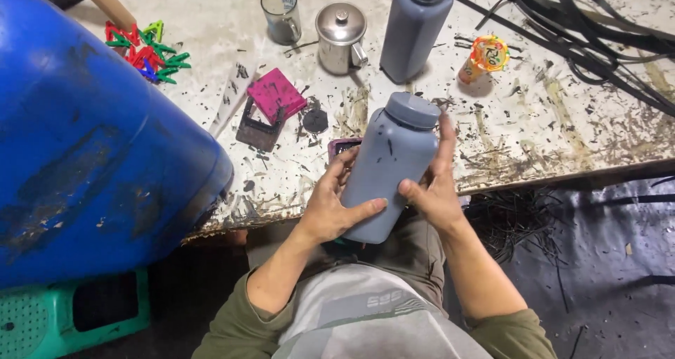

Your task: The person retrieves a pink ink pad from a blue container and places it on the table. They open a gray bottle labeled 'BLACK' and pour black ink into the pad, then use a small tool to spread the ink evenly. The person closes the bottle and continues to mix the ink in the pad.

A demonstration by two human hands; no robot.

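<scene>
Where the head view looks down, a stained pale table [534, 130] flecked with black scraps carries a second grey bottle [415, 28], a steel pot [339, 37] and a glass mug [282, 14] near its far edge, with a blue barrel [91, 141] over its left edge. Above the near edge, the left hand [329, 206] and right hand [432, 190] clamp the grey bottle [389, 165] from both sides, its long axis tilted, cap pointing up and away to the right.

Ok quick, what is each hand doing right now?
Left hand: closed around the grey bottle, holding its lower side.
Right hand: closed on the same bottle, fingers reaching up near the cap.
</scene>
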